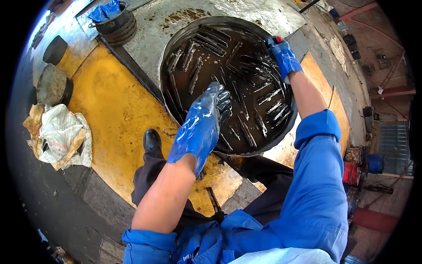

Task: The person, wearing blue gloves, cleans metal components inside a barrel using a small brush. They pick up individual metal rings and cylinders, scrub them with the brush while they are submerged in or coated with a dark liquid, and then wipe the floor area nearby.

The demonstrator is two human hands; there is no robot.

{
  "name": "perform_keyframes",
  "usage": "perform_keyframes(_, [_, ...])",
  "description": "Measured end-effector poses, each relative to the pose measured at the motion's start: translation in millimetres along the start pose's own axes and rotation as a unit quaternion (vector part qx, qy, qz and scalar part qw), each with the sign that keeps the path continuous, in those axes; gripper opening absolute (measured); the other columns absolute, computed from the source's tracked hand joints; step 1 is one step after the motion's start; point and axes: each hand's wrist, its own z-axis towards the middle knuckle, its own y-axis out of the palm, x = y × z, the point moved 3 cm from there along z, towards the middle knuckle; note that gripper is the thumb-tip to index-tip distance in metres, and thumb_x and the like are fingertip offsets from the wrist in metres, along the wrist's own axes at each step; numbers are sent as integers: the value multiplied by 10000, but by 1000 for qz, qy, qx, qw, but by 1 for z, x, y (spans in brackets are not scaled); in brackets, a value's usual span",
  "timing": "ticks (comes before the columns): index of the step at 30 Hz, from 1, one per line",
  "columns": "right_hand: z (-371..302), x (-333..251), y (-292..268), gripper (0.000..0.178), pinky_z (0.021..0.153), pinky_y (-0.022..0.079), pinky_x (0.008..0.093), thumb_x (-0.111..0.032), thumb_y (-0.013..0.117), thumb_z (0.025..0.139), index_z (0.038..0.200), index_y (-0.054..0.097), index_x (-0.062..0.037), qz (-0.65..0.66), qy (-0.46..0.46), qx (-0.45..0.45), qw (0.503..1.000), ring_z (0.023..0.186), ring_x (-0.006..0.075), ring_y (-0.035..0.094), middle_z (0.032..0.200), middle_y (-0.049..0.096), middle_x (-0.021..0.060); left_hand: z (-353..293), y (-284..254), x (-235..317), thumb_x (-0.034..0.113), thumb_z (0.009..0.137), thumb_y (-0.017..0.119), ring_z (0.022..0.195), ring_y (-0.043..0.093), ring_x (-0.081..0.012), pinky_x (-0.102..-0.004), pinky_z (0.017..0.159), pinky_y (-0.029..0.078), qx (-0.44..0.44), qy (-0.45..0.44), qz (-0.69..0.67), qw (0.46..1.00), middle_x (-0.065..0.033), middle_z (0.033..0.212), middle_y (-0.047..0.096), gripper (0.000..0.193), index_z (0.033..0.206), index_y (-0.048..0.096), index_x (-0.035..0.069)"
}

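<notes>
A large round metal pan point(162, 66) holds dark brown oily liquid point(211, 94), with many glossy dark bars point(241, 101) lying in it. My left hand point(206, 110), in a wet blue rubber glove with darkened fingers, is over the pan's near left part. Its fingers are curled in, and what they hold, if anything, is hidden. My right hand point(281, 55), also blue-gloved, is closed at the pan's far right rim. A small red end point(278, 39) shows at its fingers; the rest of that thing is hidden.
Yellow-stained sheet point(110, 119) covers the floor around my dark shoe point(152, 141). At left are crumpled white sacks point(66, 136) and a round metal container point(52, 83). A pot with blue gloves point(115, 20) stands at the far left. Red and blue drums point(351, 172) are at right.
</notes>
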Motion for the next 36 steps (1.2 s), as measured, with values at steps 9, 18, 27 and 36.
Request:
perform_keyframes(9, [-56,7,-34,359,834,502,345,-395,644,993,1116,746,-73,79,57,7,995,865,172,619,934,727,21,2,10,1,439,1051,562,1079,635,-212,-377,962,493,17,3,4,1000,-82,1257,676,441,1342,635,117])
perform_keyframes(18, [-12,27,-14,387,718,507,392,-405,587,994,1067,732,-54,-12,86,45,995,758,172,597,860,713,79,0,18,2,424,1053,568,1046,645,-195,-357,938,508,10,12,21,1000,-75,1229,688,424,1330,646,113])
perform_keyframes(27, [-6,-104,30,186,729,483,363,-305,641,985,1000,717,-135,217,5,-23,976,804,154,569,889,661,-7,7,21,1,409,1055,575,1013,655,-178,-336,914,522,15,25,37,999,-68,1200,699,408,1318,657,109])
perform_keyframes(36, [8,-176,106,328,712,469,311,-381,666,986,1203,735,-145,99,-117,-108,982,769,126,562,889,675,-16,11,20,1,394,1057,581,980,666,-162,-316,890,537,39,76,65,994,-61,1172,711,391,1305,668,104])
